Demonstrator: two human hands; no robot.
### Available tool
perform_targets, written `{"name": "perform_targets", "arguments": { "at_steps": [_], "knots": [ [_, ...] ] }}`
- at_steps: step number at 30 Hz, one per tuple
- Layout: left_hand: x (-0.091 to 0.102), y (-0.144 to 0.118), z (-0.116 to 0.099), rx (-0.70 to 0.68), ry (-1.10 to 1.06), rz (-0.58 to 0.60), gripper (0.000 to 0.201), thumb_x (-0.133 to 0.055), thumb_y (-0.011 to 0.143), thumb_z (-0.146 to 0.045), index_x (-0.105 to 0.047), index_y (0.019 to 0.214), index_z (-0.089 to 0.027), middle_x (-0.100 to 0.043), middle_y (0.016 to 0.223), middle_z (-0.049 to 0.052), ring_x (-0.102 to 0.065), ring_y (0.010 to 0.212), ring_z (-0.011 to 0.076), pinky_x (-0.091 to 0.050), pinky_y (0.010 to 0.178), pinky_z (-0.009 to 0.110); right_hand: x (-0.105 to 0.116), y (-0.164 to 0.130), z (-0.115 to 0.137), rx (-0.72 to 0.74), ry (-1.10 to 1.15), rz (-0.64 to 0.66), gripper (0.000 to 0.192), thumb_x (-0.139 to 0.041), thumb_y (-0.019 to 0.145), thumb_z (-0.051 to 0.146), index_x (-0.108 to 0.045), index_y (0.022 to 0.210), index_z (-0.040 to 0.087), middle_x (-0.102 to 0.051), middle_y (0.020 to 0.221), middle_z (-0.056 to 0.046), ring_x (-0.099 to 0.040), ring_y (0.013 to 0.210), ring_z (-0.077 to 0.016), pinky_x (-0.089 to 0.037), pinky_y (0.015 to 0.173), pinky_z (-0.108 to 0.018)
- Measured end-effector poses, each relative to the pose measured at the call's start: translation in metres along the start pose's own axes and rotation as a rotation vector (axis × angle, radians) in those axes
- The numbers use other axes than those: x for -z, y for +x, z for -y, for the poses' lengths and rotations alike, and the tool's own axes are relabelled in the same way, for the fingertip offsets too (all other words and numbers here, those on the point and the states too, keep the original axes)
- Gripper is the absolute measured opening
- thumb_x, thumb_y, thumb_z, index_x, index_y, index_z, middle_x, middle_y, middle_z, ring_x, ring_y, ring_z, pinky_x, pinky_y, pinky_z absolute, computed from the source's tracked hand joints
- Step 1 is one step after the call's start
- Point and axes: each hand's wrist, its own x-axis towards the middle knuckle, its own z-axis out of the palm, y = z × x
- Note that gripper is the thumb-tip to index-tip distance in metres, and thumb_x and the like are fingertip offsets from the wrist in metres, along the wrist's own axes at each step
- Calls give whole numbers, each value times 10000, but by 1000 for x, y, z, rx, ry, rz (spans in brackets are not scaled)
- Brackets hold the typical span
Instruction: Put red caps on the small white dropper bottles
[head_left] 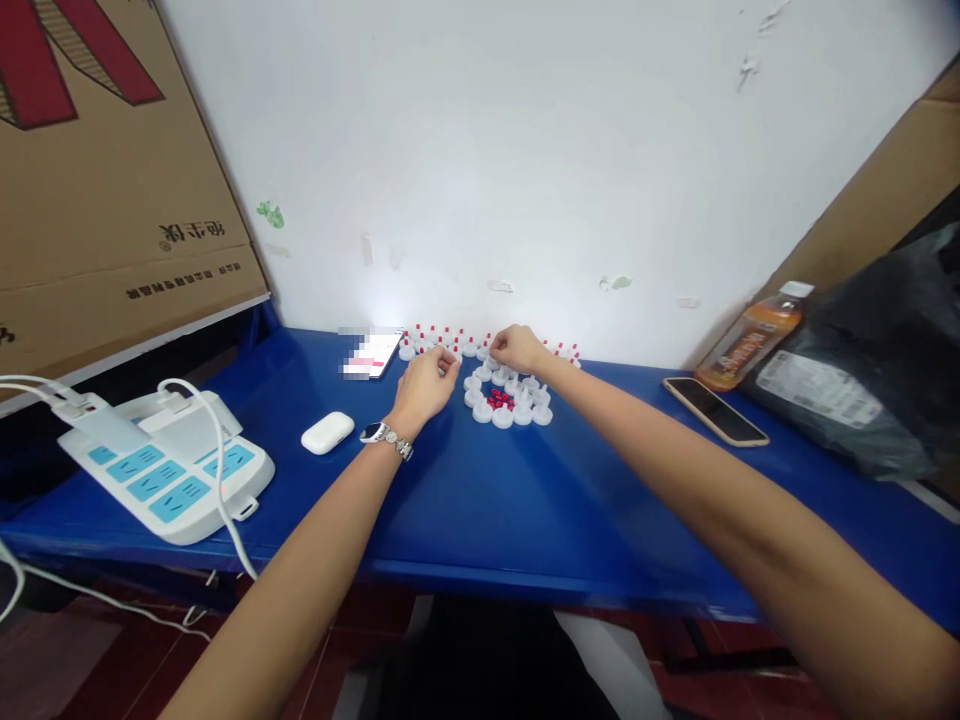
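Here, a blue table (525, 500) runs along a white wall (525, 150), with a large cardboard box (112, 180) leaning at the far left. At the right lie a dark plastic bag (885, 370), an orange drink bottle (750, 345) on its side and a phone (715, 410) face up; at the left sit a white power strip (172, 470) with cables, a second phone (371, 353) and a white earbud case (327, 432), all pushed aside so the middle stays free. Both bare arms reach to the back edge. The left hand (425, 385), a watch on its wrist, has its fingers curled together, seemingly pinching something too small to make out. The right hand (517, 348) is bunched likewise over a cluster of small white caps (510, 395) ringing tiny red pieces (499, 400), beside a row of finished caps by the wall.
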Motion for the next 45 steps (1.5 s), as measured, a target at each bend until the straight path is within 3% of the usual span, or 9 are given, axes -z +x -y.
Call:
{"name": "perform_targets", "arguments": {
  "at_steps": [7,13,17,22,25,27,33,40,45],
  "knots": [
    [1,0,-9,19,5,14,173,-567,902,-370,-671,893,-232,-734,872,44,-638,743,198,-437,629,301,-6,15,2,-56,-81,-112,284,-649,813,326,-756,1007,148,-756,970,-126,-686,900,-226,-495,825,-302],
    [0,-3,-15,15,10,48,173,-563,908,-367,-667,905,-230,-738,887,44,-655,793,212,-435,649,310,-18,25,7,-127,-152,-95,207,-672,806,325,-769,910,174,-756,967,-135,-669,995,-264,-467,911,-359],
    [3,-5,-18,-30,16,45,203,-569,908,-404,-666,883,-228,-733,870,45,-647,782,211,-431,643,310,-16,21,6,-139,-21,-195,196,-612,840,316,-742,908,185,-747,971,-111,-651,992,-262,-467,895,-366],
    [3,-7,-26,-79,-22,43,220,-541,930,-413,-655,918,-225,-722,877,41,-638,777,203,-435,659,311,7,-11,9,11,254,-416,191,-504,896,267,-652,968,171,-727,947,-64,-641,887,-195,-475,847,-324],
    [0,-9,-35,-149,-48,20,285,-471,973,-441,-636,903,-220,-704,869,45,-620,778,201,-448,705,326,17,-44,11,86,451,-415,211,-484,927,317,-623,1008,181,-709,833,-31,-621,715,-164,-479,712,-294],
    [-3,-12,-43,-195,-71,4,319,-428,994,-451,-624,902,-217,-692,875,47,-609,799,201,-455,745,334,18,-66,12,164,539,-392,216,-519,923,354,-633,996,186,-713,889,-38,-627,714,-157,-480,684,-286],
    [-11,-19,-59,-251,-260,95,270,-482,980,-447,-601,947,-207,-664,833,18,-591,729,156,-460,689,280,12,-103,13,386,429,-398,111,-603,868,252,-697,906,209,-686,954,-60,-628,848,-183,-496,747,-309],
    [-11,-20,-64,-301,-268,162,210,-455,996,-391,-533,923,-210,-597,788,-5,-551,673,133,-432,652,267,14,-114,17,407,344,-438,156,-574,867,221,-685,977,217,-693,1010,-78,-628,988,-229,-493,892,-378],
    [-14,-20,-66,-233,-324,118,222,-373,1028,-406,-476,949,-225,-557,802,-16,-530,701,132,-425,673,264,14,-120,20,310,529,-416,303,-550,935,388,-627,1170,211,-686,1050,-72,-619,832,-183,-492,716,-309]
  ]
}}
